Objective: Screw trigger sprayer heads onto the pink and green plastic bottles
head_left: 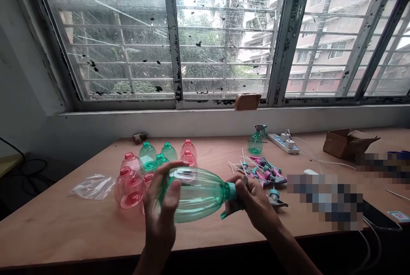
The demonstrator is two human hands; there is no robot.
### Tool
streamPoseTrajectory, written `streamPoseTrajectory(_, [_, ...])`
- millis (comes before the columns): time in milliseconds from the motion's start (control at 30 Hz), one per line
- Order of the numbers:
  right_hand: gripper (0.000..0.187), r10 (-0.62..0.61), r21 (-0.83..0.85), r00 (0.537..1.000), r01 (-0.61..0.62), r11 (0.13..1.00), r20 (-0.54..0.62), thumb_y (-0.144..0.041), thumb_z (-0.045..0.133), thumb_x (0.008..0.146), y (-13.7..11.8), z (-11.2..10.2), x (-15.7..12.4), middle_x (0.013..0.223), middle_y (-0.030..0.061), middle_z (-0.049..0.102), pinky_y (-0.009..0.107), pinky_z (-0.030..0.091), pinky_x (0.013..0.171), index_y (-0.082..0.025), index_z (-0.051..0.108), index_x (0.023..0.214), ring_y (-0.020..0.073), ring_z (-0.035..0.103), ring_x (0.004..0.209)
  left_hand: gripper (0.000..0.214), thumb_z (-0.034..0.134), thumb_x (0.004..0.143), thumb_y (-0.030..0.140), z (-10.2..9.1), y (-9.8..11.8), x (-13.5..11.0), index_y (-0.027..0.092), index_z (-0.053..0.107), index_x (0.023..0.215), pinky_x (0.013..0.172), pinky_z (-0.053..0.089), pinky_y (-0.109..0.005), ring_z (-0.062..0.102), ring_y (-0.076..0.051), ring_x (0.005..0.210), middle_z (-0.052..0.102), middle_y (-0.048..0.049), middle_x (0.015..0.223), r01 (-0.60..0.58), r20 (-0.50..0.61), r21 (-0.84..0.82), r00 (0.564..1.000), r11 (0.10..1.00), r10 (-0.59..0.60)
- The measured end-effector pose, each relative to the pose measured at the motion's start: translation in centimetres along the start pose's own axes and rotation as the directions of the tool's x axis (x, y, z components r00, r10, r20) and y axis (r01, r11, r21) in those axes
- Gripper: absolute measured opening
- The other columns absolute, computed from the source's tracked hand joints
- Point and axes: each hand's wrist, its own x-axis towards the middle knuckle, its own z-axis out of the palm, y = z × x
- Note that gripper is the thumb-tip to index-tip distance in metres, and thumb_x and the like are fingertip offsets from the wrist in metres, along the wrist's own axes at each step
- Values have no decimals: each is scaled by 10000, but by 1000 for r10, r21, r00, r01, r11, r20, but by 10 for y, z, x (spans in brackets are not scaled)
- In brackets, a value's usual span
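Note:
A clear green plastic bottle (198, 194) lies sideways in front of me above the wooden table (80, 228). My left hand (162, 206) is wrapped round its base end. At the neck, my right hand (253, 202) is closed on a teal spray head (231, 196) that sits on the bottle's mouth. Behind the left hand stand several empty pink and green bottles (141, 168). A heap of pink and teal spray heads (261, 170) with white tubes lies just beyond my right hand.
A finished green spray bottle (255, 140) stands near the back, beside a white power strip (283, 142). A clear plastic bag (92, 186) lies at left, a cardboard box (347, 142) at right. A dark phone (379, 217) rests near the front right edge. Windows run behind.

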Motion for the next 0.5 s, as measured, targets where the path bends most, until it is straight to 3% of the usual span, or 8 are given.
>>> streamPoseTrajectory(67, [686,-63,92,997,58,994,45,-873,808,851,-4,-2,0,715,29,758,337,689,648,-226,873,1068,211,765,655,371,683,987,557,-2,-6,13,227,834,1064,741,585,-335,754,-279,924,818,-52,1036,87,-38,-79,995,993,-90])
streamPoseTrajectory(133, [773,-146,173,984,127,977,103,-899,801,830,-6,-3,0,1077,101,851,402,688,892,-272,875,1275,276,806,978,395,591,1031,569,0,-14,22,238,804,1071,787,631,-362,784,-282,943,825,-40,1012,127,-84,-164,986,978,-142])
streamPoseTrajectory(200, [741,-168,209,974,134,969,150,-795,855,872,-2,1,-1,1461,112,764,424,633,1041,-332,804,1448,315,716,1292,442,533,1059,612,6,-24,21,245,774,1102,891,655,-401,801,-293,1031,835,-46,1057,130,-109,-217,982,968,-156])
streamPoseTrajectory(267, [690,-123,235,977,80,969,174,-700,875,918,9,10,-3,1636,71,655,441,638,1027,-419,727,1531,324,643,1415,517,478,1074,685,14,-36,10,248,735,1181,967,659,-458,801,-321,1124,833,-78,1174,128,-89,-232,984,964,-152])
streamPoseTrajectory(333, [659,-92,246,979,45,968,183,-697,874,922,24,22,-7,1622,65,666,470,638,1024,-442,724,1511,335,646,1417,565,452,1073,759,21,-48,-7,276,673,1267,1009,654,-510,793,-337,1175,803,-97,1292,110,-46,-209,991,972,-122])
streamPoseTrajectory(400, [640,-110,151,986,90,984,126,-676,896,914,34,30,-9,1508,100,739,507,597,1098,-378,740,1459,349,684,1369,657,530,1004,859,26,-58,-22,303,611,1345,1082,623,-558,748,-372,1299,739,-122,1442,75,41,-146,997,986,-70])
streamPoseTrajectory(500, [594,-166,-112,986,162,980,-25,-677,819,987,32,20,1,1355,131,798,530,593,1111,-301,687,1427,344,751,1254,749,582,998,862,26,-65,-27,300,560,1494,1296,430,-632,496,-416,1612,561,-167,1688,58,223,22,973,998,-61])
